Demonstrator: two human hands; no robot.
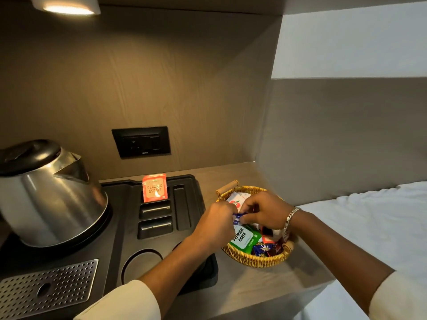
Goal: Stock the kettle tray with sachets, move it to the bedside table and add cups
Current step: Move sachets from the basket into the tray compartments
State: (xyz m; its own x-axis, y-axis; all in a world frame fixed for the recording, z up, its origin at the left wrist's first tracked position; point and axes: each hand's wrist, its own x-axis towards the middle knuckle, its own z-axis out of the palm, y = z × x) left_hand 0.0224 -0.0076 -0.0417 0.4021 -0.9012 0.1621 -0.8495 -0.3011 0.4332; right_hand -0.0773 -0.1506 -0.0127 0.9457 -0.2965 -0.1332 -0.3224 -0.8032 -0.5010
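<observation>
Wood-panelled alcove with a counter, beside a bed.

Brown wood-grain wall panel (pixel 161 77) rises behind a pale counter (pixel 249 287). A lit lamp (pixel 67 6) glows at the top left. A black wall socket (pixel 141 142) sits low on the panel. At right, a bed with white sheets (pixel 369 218) adjoins a grey-and-white wall (pixel 351 40).

Cream sleeves (pixel 129 301) pushed up both forearms, silver chain bracelet (pixel 290 219) on right wrist

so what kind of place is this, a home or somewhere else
Most likely a hotel guest room. A kettle stands on a black welcome tray with sachet slots, a wicker basket holds tea sachets, and a white-sheeted bed lies right beside the counter.
</observation>
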